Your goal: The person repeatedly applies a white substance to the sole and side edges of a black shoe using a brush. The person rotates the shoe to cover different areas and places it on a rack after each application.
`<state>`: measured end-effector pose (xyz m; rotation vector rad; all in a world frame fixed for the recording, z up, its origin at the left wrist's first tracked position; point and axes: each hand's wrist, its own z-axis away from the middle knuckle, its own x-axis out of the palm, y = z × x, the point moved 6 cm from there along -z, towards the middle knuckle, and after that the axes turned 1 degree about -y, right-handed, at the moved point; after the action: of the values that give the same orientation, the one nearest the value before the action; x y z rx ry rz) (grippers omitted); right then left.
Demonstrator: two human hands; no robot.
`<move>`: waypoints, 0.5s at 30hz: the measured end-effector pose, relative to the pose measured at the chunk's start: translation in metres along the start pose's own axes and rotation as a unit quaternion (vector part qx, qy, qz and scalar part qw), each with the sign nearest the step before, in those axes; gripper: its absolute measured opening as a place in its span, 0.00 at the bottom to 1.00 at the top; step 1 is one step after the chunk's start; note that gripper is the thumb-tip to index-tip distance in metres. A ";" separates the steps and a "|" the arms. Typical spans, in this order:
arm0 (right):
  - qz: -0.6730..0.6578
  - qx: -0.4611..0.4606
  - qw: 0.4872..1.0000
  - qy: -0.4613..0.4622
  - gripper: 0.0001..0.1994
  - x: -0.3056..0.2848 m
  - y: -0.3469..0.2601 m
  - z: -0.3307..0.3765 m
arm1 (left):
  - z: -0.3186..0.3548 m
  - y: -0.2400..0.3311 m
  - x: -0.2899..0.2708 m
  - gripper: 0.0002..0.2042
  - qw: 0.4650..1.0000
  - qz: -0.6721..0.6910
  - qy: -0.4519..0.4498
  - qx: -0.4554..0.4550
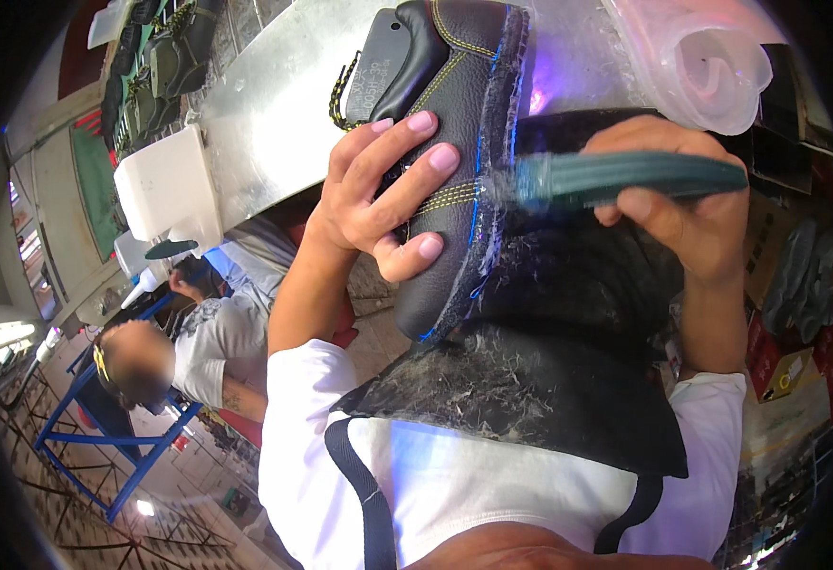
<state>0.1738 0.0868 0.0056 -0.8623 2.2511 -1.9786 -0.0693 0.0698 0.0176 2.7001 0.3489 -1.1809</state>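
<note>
Here, far left: a white plastic container (155,185) stands at the edge of the metal table (269,100).
Co-worker: a person in a grey shirt (215,344) is beyond the wearer's left arm.
Left hand: half-curled, its fingers (432,160) spread across the black shoe, the left hand (364,195) has hold of its upper.
Shoe: the black shoe (454,204), yellow-stitched, is in front of the wearer, toe toward the body, sole edge facing right.
Apron: the black apron (521,380) below carries pale fibres.
Tool: the green-handled tool (649,174) points at the sole edge; blur hides whether it touches.
Right hand: the right hand (697,214) is closed around the handle.
Upper right: rolled clear plastic (711,81).
</note>
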 end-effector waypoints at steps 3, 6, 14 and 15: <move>0.048 0.033 0.995 0.082 0.09 -0.001 0.001 0.000 | -0.001 0.001 -0.002 0.16 1.000 0.000 -0.016 -0.001; 0.105 -0.007 0.988 0.109 0.10 0.002 -0.003 -0.002 | -0.001 0.001 -0.002 0.17 1.000 -0.003 -0.027 0.006; 0.291 -0.025 0.942 0.167 0.11 0.003 -0.010 -0.007 | -0.002 0.000 -0.001 0.17 0.999 -0.010 -0.033 0.002; 0.279 -0.048 0.949 0.140 0.11 0.003 -0.009 -0.007 | -0.002 0.001 -0.001 0.17 0.999 -0.010 -0.030 0.001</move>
<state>0.1722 0.0921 0.0158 0.0835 2.3839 -1.8104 -0.0687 0.0696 0.0197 2.6624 0.3674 -1.2657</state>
